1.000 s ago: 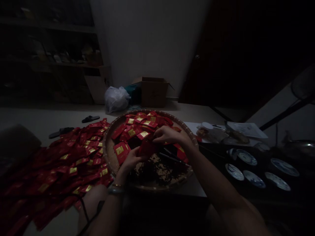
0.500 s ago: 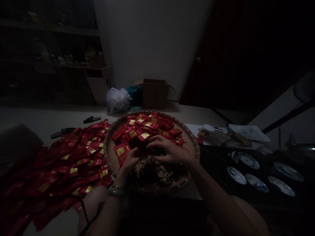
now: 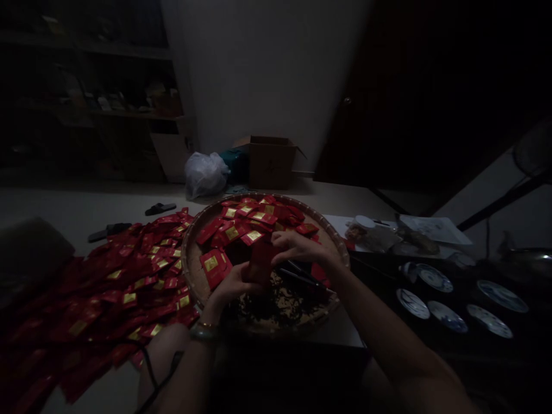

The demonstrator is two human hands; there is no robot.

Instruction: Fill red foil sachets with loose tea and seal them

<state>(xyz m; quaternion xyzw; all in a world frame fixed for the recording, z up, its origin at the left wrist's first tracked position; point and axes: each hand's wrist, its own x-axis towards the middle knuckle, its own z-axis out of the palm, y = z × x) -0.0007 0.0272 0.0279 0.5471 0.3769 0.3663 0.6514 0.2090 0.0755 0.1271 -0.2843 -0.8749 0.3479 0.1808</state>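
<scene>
Over a round woven bamboo tray (image 3: 340,241), my left hand (image 3: 230,284) pinches the lower left of a red packet (image 3: 260,264) held upright. My right hand (image 3: 297,248) has its fingers closed at the packet's upper right edge. Below the right hand lies a slim two-armed dark tool (image 3: 302,275), perhaps tongs. Dark, loose leaf-like shreds (image 3: 276,305) cover the near part of the tray. Several red packets with gold squares (image 3: 250,221) are heaped at its far side, and one flat packet (image 3: 214,267) lies by my left hand.
A large pile of red packets (image 3: 142,287) spreads over the floor at left, near dark slippers (image 3: 160,209). Behind the tray stand a white plastic bag (image 3: 207,174) and a cardboard box (image 3: 271,164). Several blue-and-white dishes (image 3: 448,318) lie at right.
The red packet has come upright between my hands. My right hand has shifted slightly right and up, and the two-armed dark tool now shows on the tray beneath it.
</scene>
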